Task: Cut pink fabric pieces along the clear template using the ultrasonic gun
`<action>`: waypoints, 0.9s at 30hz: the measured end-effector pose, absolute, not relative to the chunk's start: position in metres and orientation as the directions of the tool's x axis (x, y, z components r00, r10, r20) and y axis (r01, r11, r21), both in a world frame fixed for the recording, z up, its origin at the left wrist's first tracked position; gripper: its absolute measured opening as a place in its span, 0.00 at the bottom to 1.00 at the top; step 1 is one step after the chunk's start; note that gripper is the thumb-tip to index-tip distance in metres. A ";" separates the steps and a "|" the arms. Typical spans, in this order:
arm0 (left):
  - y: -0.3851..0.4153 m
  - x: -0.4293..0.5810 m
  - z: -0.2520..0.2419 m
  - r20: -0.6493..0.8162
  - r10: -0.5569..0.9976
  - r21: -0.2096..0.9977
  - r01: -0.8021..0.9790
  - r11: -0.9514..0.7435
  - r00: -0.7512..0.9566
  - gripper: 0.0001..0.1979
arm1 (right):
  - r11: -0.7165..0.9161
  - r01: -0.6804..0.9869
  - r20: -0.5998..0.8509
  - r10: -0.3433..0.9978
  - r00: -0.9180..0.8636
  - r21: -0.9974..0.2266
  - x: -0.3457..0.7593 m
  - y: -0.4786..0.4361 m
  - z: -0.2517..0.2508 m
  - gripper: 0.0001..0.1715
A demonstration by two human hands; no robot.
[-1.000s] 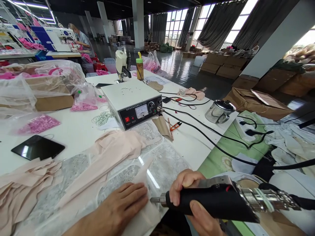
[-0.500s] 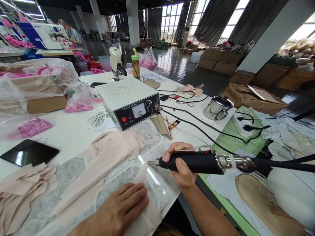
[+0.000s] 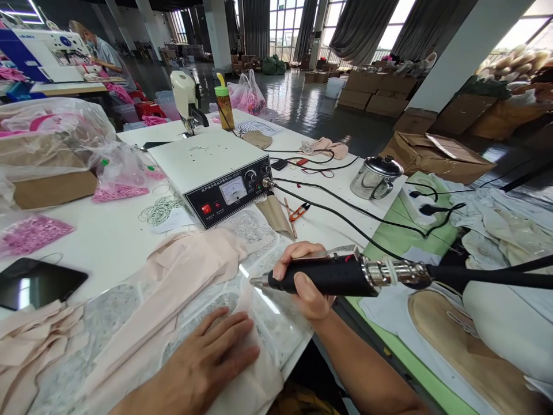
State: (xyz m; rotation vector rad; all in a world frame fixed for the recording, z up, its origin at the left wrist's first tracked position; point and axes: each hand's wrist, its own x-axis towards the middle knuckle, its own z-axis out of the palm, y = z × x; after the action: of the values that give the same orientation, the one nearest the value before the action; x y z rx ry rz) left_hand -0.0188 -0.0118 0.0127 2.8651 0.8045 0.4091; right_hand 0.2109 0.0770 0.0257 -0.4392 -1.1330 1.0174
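My right hand (image 3: pixel 309 282) is wrapped around the black handpiece of a handheld ultrasonic welder (image 3: pixel 328 275), thumb on its near side. Its metal tip (image 3: pixel 259 281) points left, at the upper end of a thin pale fabric piece (image 3: pixel 254 369); whether it touches cannot be made out. My left hand (image 3: pixel 211 357) lies flat on that fabric with fingers stretched, pressing it against the clear-covered work surface (image 3: pixel 194 317). Beside it lies a longer pale pink fabric strip (image 3: pixel 173 288). A cable runs from the control box (image 3: pixel 228 196), which has a dial and a red switch.
More folded fabric (image 3: pixel 38 351) and a black tablet (image 3: pixel 41 282) lie at left. Orange thread snips (image 3: pixel 299 212) and a steel pot (image 3: pixel 375 177) stand beyond my right hand, with cables (image 3: pixel 328 204) between. A co-worker (image 3: pixel 101 52) sits at a sewing machine (image 3: pixel 43 52).
The view has shifted slightly, so the table things sit further left. The welder stays in my right hand, its tip near the fabric's upper end. My left fingers have spread a little.
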 end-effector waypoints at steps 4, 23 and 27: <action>-0.009 -0.016 0.013 0.250 0.550 0.214 0.508 -0.834 0.797 0.23 | 0.512 -0.456 0.540 0.838 0.078 -0.728 0.209 0.079 0.025 0.11; 0.007 -0.013 0.015 0.259 0.557 0.198 0.521 -0.830 0.789 0.08 | 0.535 -0.444 0.557 0.825 0.092 -0.719 0.206 0.084 0.028 0.12; 0.015 -0.016 0.025 0.174 0.545 0.156 0.524 -0.837 0.820 0.12 | 0.540 -0.465 0.569 0.817 0.091 -0.702 0.205 0.085 0.029 0.11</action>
State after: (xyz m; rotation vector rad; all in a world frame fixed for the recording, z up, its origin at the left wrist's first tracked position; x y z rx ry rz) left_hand -0.0158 0.0149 0.0249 2.9004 0.8547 0.3237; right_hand 0.2054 0.0853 0.0288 -0.3859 -1.1176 0.9880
